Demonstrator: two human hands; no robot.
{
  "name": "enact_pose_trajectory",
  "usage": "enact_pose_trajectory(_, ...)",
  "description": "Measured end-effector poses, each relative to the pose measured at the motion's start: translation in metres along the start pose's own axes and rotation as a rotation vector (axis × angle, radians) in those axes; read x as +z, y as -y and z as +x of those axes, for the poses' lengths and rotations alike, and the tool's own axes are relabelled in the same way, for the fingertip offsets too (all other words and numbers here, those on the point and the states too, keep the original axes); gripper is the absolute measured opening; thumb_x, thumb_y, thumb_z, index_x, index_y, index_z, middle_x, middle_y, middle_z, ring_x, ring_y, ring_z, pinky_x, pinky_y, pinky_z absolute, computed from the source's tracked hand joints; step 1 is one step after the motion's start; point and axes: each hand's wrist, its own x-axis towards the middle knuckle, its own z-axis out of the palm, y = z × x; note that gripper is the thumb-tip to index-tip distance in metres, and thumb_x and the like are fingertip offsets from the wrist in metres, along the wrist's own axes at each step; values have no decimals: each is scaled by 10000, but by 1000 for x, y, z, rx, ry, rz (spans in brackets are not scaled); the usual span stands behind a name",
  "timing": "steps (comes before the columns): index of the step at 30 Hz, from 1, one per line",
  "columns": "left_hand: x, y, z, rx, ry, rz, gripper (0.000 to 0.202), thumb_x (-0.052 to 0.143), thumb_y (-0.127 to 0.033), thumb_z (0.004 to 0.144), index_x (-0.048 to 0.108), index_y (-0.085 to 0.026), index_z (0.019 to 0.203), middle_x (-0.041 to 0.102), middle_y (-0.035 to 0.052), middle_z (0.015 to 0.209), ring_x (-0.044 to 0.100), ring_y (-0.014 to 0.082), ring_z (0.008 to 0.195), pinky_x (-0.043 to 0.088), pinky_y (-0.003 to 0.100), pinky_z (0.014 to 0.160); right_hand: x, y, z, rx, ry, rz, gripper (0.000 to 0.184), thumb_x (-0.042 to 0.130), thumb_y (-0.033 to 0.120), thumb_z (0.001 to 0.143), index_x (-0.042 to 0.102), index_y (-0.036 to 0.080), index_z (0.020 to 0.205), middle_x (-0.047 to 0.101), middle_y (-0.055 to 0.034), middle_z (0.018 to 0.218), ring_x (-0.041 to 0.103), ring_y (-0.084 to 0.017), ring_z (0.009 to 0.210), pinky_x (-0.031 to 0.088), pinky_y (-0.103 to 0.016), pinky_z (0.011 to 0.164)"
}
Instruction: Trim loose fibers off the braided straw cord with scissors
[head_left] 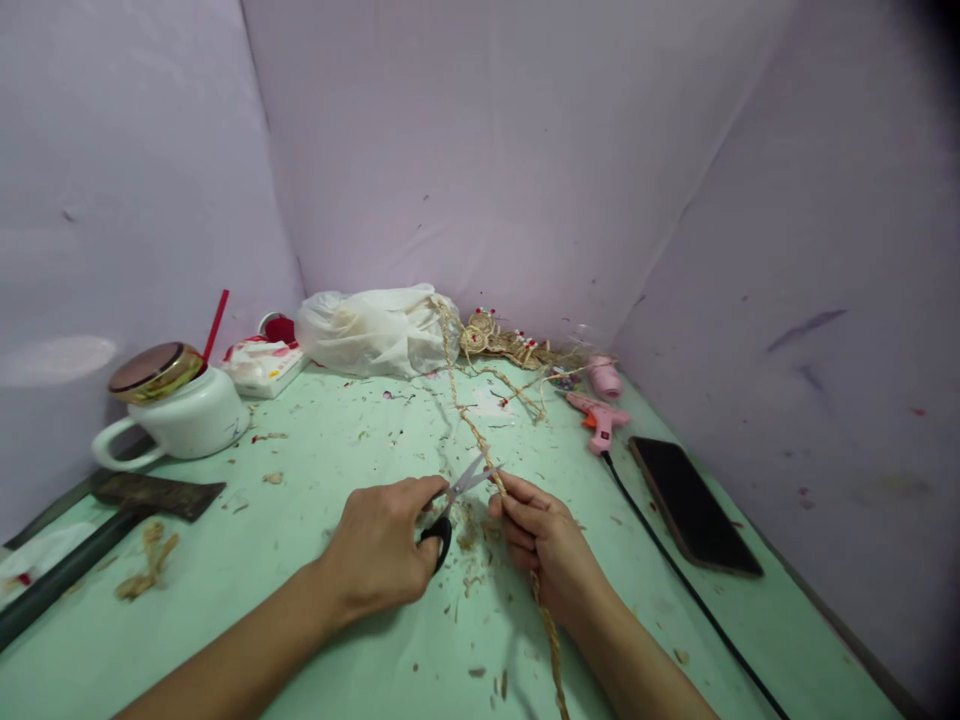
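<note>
My left hand [391,540] is closed on a pair of scissors [444,525] with black handles. Their blades are spread apart around a braided straw cord [474,430], just above my right fingertips. With thumb and fingers pinched, my right hand [541,530] grips this cord. One end runs down past my right wrist toward the bottom edge of the view. The other stretches away across the table to a white plastic bag [379,330] at the back.
Left: a white mug [191,415] with a lid, a hammer-like tool [150,497]. Back: woven straw pieces [510,345]. Right: a pink glue gun [600,420] with a black cable [675,570] and a phone [694,505]. Straw scraps litter the green tabletop [322,640].
</note>
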Motion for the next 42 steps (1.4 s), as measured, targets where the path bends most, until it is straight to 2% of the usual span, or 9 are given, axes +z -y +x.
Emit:
enact_pose_trajectory(6,5,5,0,65,33,196,480,436,-221,674,463,-227,1153,617,40,911,576,242,788,421,352,666,2,4,-3,32,80,60,254,571,174,654,602,156,905,417,68,540,108,-7,367,59,-145,321)
enact_pose_trajectory(11,3,6,1,37,63,208,499,409,-189,691,446,-229,1187,628,31,912,591,228,773,432,341,643,2,6,-5,48,89,97,200,539,153,643,592,154,835,319,90,502,86,-18,382,61,-135,318)
enact_pose_trajectory(15,2,6,1,33,68,230,505,389,-171,706,434,-225,1206,633,28,910,598,232,784,436,345,639,3,8,-4,49,82,99,168,535,152,637,579,154,799,306,91,501,81,-21,389,59,-135,322)
enact_pose_trajectory(21,1,5,-1,47,86,284,515,371,-165,718,419,-221,1227,638,30,891,604,238,743,434,358,607,3,9,-4,43,75,109,225,520,139,646,577,152,864,289,94,502,76,-25,395,53,-140,326)
enact_pose_trajectory(26,1,4,0,57,85,291,512,386,-186,714,420,-216,1224,636,35,878,602,237,736,433,350,603,3,8,-5,49,96,117,165,522,131,639,568,152,797,291,93,504,79,-23,395,55,-140,327)
enact_pose_trajectory(32,0,4,1,61,100,297,513,378,-148,709,419,-224,1215,645,32,843,605,225,721,421,325,596,6,8,-7,23,57,103,311,519,141,648,570,153,955,305,95,505,94,-23,390,55,-141,332)
enact_pose_trajectory(38,-3,2,-1,24,100,191,499,389,-129,714,440,-261,1193,663,19,886,609,208,780,408,289,625,6,7,-6,22,47,98,355,533,152,645,580,167,996,345,91,502,99,-17,371,65,-139,327)
enact_pose_trajectory(40,-5,2,0,-12,76,102,462,405,-129,717,478,-306,1137,664,-11,879,605,182,802,400,256,642,6,5,-6,9,56,85,336,529,153,646,595,161,974,388,77,511,145,-13,355,103,-137,321)
enact_pose_trajectory(42,-7,2,2,-71,36,30,419,415,-135,723,510,-327,1083,662,-32,862,602,165,801,394,238,650,6,3,-5,-28,14,51,290,528,140,629,621,137,903,489,31,587,280,-20,368,211,-144,330)
